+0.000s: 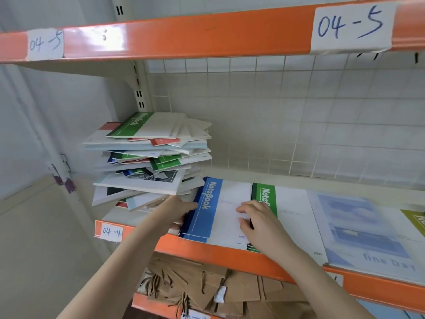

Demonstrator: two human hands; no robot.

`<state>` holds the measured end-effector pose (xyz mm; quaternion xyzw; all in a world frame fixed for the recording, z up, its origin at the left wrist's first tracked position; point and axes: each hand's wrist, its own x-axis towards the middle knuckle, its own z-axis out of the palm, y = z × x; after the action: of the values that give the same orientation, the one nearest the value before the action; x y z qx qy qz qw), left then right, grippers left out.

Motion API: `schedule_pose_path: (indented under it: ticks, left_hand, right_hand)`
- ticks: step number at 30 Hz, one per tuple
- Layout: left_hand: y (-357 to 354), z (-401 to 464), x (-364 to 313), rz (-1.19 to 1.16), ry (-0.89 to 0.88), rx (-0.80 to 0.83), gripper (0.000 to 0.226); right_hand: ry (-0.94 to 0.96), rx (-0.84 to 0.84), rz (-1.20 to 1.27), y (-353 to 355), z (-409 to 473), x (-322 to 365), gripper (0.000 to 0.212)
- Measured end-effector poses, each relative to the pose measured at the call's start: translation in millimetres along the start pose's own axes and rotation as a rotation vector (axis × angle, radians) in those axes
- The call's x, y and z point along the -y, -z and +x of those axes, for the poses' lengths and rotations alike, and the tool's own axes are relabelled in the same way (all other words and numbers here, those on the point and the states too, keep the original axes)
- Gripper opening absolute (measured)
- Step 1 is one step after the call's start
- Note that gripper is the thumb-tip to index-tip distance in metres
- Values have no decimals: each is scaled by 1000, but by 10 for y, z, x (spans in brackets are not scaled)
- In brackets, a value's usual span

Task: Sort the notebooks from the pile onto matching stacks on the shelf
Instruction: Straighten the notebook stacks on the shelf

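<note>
Now both hands square the blue notebook [213, 210] on its stack: left hand [177, 210] grips its spine, right hand [255, 219] presses flat. Next, the pile [149, 157].

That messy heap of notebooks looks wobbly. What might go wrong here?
The pile is crooked, with notebooks jutting out at angles; the left hand sits right at its base, so a nudge might topple it. The blue notebook under the right hand overhangs the shelf edge and could slip off.
</note>
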<state>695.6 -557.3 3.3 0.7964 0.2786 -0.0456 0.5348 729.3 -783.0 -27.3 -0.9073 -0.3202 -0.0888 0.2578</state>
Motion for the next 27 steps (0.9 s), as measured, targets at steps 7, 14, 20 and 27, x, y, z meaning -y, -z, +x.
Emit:
schedule_pose_path:
  ticks: [7, 14, 20, 27]
  left_hand:
    - [8, -25, -41, -31, 10, -3, 26]
    - [-20, -48, -96, -80, 44, 39, 26]
    - [-85, -74, -233, -55, 21, 25, 35]
    - [-113, -119, -328, -101, 0, -10, 34]
  right_hand:
    - [-7, 8, -30, 1, -12, 29, 35]
    - [-4, 5, -42, -8, -9, 32, 34]
    - [1, -9, -24, -15, -14, 11, 33]
    - [-72, -39, 102, 9, 3, -6, 30]
